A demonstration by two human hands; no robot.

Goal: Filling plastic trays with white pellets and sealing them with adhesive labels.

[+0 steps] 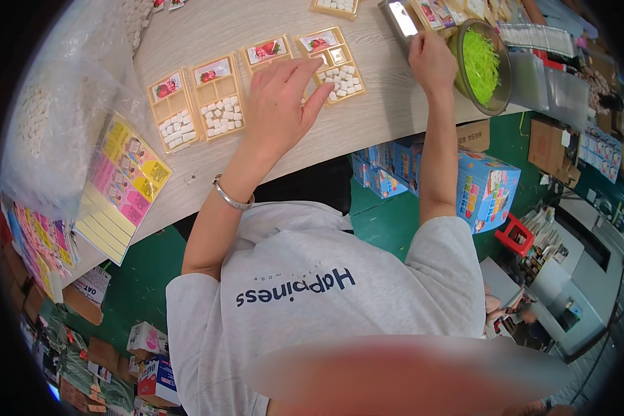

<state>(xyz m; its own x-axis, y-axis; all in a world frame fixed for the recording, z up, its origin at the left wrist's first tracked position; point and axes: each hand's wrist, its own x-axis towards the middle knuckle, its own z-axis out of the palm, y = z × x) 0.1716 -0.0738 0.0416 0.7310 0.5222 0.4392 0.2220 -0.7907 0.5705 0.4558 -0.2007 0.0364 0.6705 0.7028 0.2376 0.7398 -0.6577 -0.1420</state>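
Several gold plastic compartment trays lie in a row on the table, among them a left tray [173, 111], a second tray [218, 97] and a right tray [331, 66]. Each carries a small strawberry-printed packet [211, 71] at its far end; small white pieces [222, 116] fill the near compartments of these three. My left hand [281, 104] spreads its fingers over another tray [267, 52], hiding most of it. My right hand [433, 64] is closed at the near end of a shiny metal container [401, 22]; whatever its fingers grip is hidden.
Right of my right hand, a bowl [506, 90] holds bright green shredded strands [480, 66]. A clear bag [41, 139] of white pieces and printed colourful sheets [121, 187] occupy the table's left. Blue printed boxes [489, 187] stand below its front edge. Another tray [336, 7] lies farther back.
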